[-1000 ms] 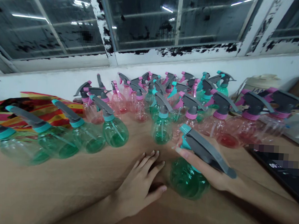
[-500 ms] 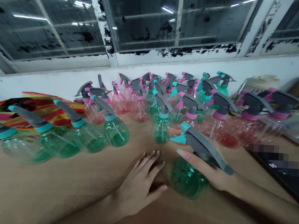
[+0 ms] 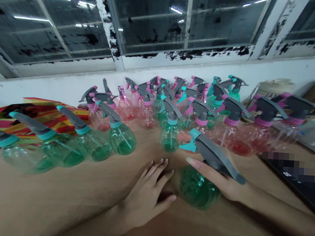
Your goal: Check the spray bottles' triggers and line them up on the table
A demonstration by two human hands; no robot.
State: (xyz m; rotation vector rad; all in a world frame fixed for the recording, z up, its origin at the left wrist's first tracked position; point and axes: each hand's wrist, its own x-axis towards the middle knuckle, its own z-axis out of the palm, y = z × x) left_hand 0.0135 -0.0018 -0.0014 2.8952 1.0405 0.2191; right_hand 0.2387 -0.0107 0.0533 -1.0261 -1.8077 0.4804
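Note:
My right hand (image 3: 223, 179) is wrapped round the neck of a green spray bottle (image 3: 198, 190) with a grey and teal trigger head. Its thumb shows on the near side, and some fingertips stick out behind the trigger. The bottle stands on the wooden table in front of me. To its left, my left hand (image 3: 150, 192) lies palm down on the table with fingers spread, holding nothing. Just beyond the hands stands another green spray bottle (image 3: 170, 138). A row of green spray bottles (image 3: 122, 139) runs off to the left.
Pink spray bottles (image 3: 241, 146) line the right side, and more pink and green ones crowd the back by the wall. A bright striped bag (image 3: 67, 114) lies behind the left row. A dark flat device (image 3: 290, 176), partly pixelated, sits at right, near a cream container (image 3: 276, 88).

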